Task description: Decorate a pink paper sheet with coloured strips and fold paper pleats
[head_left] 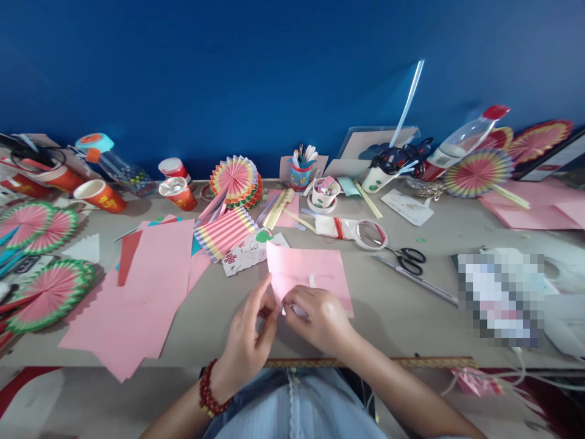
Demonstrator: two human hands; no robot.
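A pink paper sheet lies on the grey table in front of me. My left hand, with a red bead bracelet at the wrist, pinches the sheet's near left corner. My right hand rests on the near edge of the same sheet, fingers curled and pinched around a small white bit that I cannot make out. The fingertips of both hands meet at the corner.
Loose pink sheets lie to the left, beside pleated paper fans. Black scissors, a tape roll, paper cups, a pen pot and more fans crowd the back. A ruler lies along the near edge.
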